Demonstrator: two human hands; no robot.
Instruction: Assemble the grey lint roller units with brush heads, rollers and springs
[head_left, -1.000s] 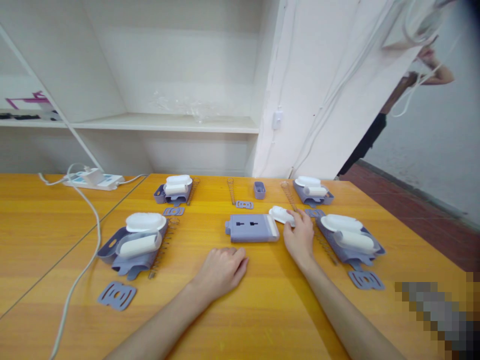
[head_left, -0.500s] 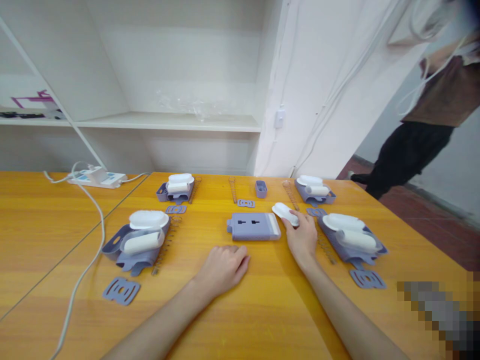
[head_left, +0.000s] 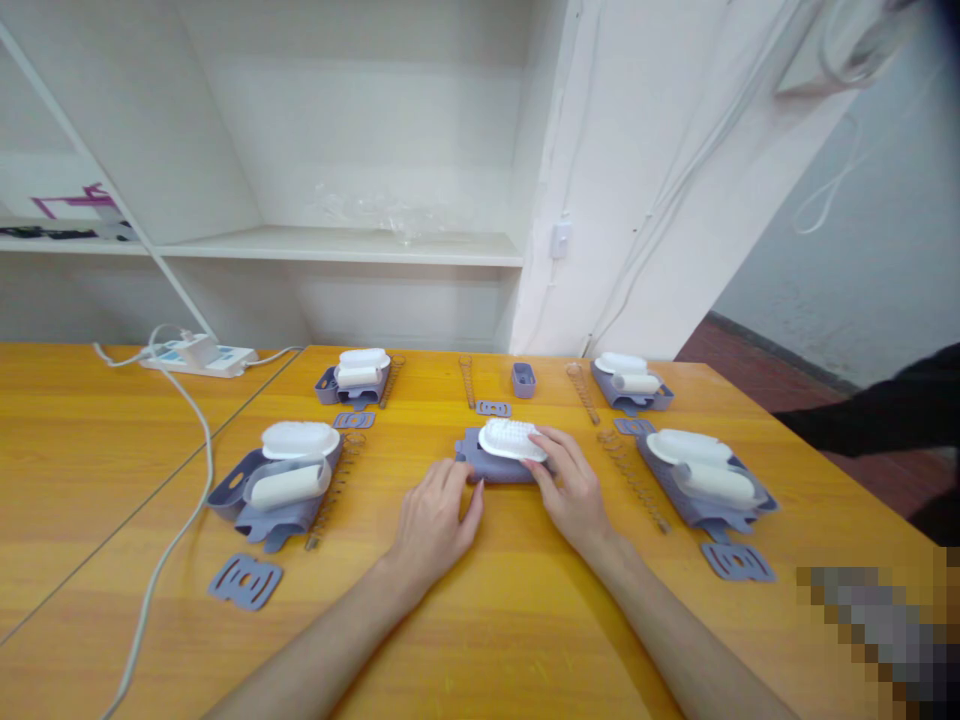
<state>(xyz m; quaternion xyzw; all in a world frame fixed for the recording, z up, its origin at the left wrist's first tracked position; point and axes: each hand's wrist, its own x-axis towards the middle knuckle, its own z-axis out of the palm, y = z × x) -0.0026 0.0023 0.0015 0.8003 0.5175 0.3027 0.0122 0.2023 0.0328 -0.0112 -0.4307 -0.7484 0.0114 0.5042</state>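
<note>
A person's two bare hands meet at the middle of a wooden table (head_left: 525,620), seen from above and behind. The right hand (head_left: 571,492) holds a white oval bristled piece (head_left: 510,438) by its right end, fingers curled lightly over it, and rests it on top of a purple rectangular base (head_left: 480,466) that lies flat on the table. The left hand (head_left: 435,512) lies palm down with fingers loosely spread, holding nothing, its fingertips touching the near left edge of the base.

The step in hand looks like fitting the white piece onto the base. Whether it is fully seated cannot be told. Seating it would call for lining up its outline with the base while the left hand steadies the base.

Around the hands lie four similar purple-and-white sets: one near left (head_left: 279,482), one far left (head_left: 354,374), one far right (head_left: 631,381) and one near right (head_left: 709,480). Loose coil springs lie beside them; the nearest spring (head_left: 634,480) is just right of the right hand. Flat purple plates (head_left: 245,582) and a small purple cup (head_left: 523,379) lie apart. A power strip (head_left: 199,357) and its white cable (head_left: 176,530) sit at the left. Another person's dark sleeve (head_left: 877,412) shows at the right edge. Nothing lies between the hands and the base.
</note>
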